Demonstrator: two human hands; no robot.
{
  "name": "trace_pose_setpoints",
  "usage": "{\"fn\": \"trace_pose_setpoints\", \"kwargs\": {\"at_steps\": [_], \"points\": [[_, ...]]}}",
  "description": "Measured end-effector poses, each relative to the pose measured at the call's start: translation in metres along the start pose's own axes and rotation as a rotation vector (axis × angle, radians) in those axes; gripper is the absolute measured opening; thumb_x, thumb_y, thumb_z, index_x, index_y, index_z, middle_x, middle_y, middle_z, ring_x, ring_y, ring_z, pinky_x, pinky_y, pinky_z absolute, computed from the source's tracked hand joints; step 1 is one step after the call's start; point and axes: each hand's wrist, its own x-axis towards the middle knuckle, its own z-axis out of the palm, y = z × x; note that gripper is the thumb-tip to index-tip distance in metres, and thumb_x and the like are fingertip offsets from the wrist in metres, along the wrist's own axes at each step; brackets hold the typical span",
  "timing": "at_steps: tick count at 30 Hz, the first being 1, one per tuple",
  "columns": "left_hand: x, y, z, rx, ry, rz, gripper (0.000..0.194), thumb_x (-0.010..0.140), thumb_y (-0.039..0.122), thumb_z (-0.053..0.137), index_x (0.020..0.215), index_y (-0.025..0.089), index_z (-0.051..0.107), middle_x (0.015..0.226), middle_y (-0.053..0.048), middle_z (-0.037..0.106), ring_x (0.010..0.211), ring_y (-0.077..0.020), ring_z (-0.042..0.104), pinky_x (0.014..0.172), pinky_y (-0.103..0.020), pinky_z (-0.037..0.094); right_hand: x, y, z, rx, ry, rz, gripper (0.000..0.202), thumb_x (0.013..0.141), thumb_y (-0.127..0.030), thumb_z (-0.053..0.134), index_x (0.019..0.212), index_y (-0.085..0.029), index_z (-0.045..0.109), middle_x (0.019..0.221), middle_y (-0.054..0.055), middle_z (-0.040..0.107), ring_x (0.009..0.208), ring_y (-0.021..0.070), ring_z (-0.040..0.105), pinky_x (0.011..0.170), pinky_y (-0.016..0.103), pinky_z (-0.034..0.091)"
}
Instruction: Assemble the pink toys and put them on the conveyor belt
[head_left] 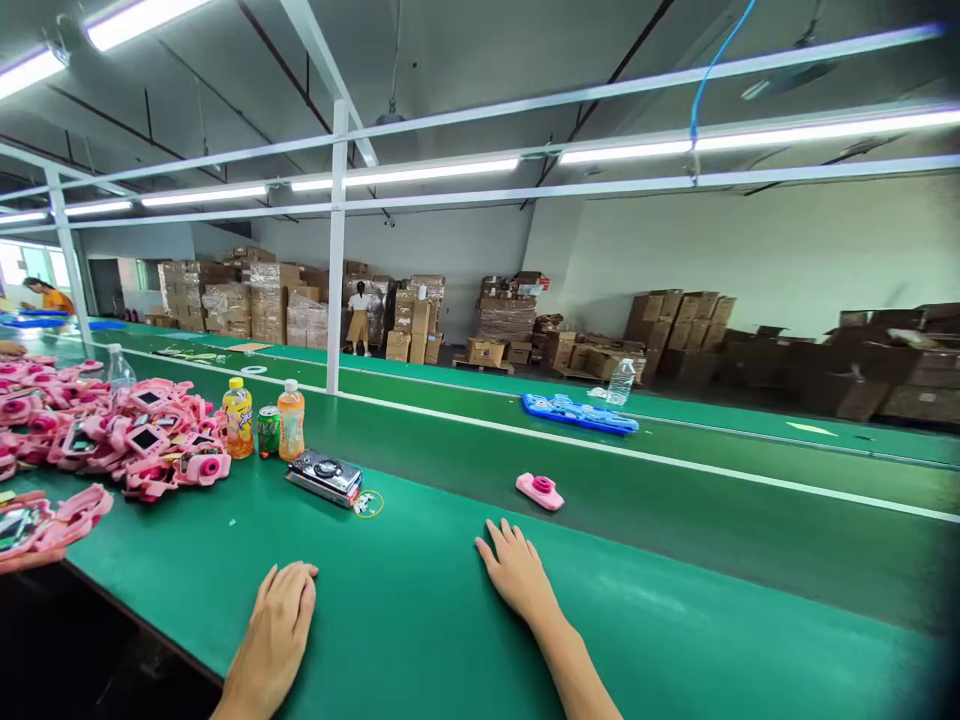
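Note:
My left hand (276, 622) rests on the green worktop near its front edge, fingers loosely bent and holding nothing visible. Palm down, my right hand (517, 573) lies with its fingers apart, empty. Just beyond its fingertips, without contact, a pink toy camera (541, 491) sits on the dark green belt. To the left is a big heap of pink toy camera shells (150, 435), several with small screens. A co-worker's hand (34, 562) at the left edge supports an opened pink camera shell (79, 515) with a circuit board showing.
A black-and-silver box (326, 476) lies beside a yellow ring (369, 503) with small white bits. Behind stand a yellow-labelled bottle (238, 418), a green can (268, 432) and an orange drink bottle (291, 420). Across the belt are a blue tray (579, 413) and a clear bottle (621, 382).

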Motion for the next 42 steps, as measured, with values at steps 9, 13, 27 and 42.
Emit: {"fn": "trace_pose_setpoints", "kwargs": {"at_steps": [9, 13, 27, 42], "points": [[0.004, 0.000, 0.001, -0.087, 0.034, -0.003, 0.029, 0.095, 0.035, 0.040, 0.082, 0.024, 0.063, 0.107, -0.009, 0.076, 0.107, -0.0275, 0.071, 0.108, -0.061, 0.047, -0.002, -0.001, -0.002, 0.039, 0.023, 0.007, 0.058, 0.101, -0.037, 0.034, 0.151, -0.010, 0.045, 0.160, 0.017, 0.037, 0.149, 0.0329, 0.031, 0.121, 0.048, 0.027], [0.007, 0.004, -0.005, -0.124, 0.015, -0.035, 0.029, 0.092, 0.035, 0.041, 0.074, 0.023, 0.061, 0.104, -0.009, 0.077, 0.105, -0.0285, 0.072, 0.108, -0.063, 0.046, -0.003, 0.000, -0.002, 0.026, 0.007, 0.015, 0.058, 0.102, -0.039, 0.032, 0.151, -0.011, 0.044, 0.160, 0.016, 0.037, 0.149, 0.0319, 0.032, 0.121, 0.047, 0.028], [0.003, 0.007, -0.006, -0.138, -0.003, -0.039, 0.033, 0.099, 0.035, 0.034, 0.090, 0.024, 0.064, 0.109, -0.007, 0.073, 0.108, -0.0241, 0.069, 0.114, -0.060, 0.041, 0.006, 0.005, 0.007, 0.012, 0.019, 0.004, 0.060, 0.100, -0.041, 0.032, 0.152, -0.013, 0.044, 0.160, 0.014, 0.038, 0.148, 0.0313, 0.034, 0.120, 0.048, 0.029], [0.001, 0.013, -0.013, -0.138, -0.036, -0.016, 0.036, 0.105, 0.037, 0.029, 0.100, 0.025, 0.063, 0.108, -0.005, 0.070, 0.109, -0.0202, 0.066, 0.118, -0.052, 0.038, 0.010, 0.009, 0.014, 0.012, 0.043, -0.011, 0.060, 0.099, -0.041, 0.034, 0.150, -0.013, 0.046, 0.159, 0.014, 0.039, 0.148, 0.0322, 0.035, 0.120, 0.050, 0.030]]}}
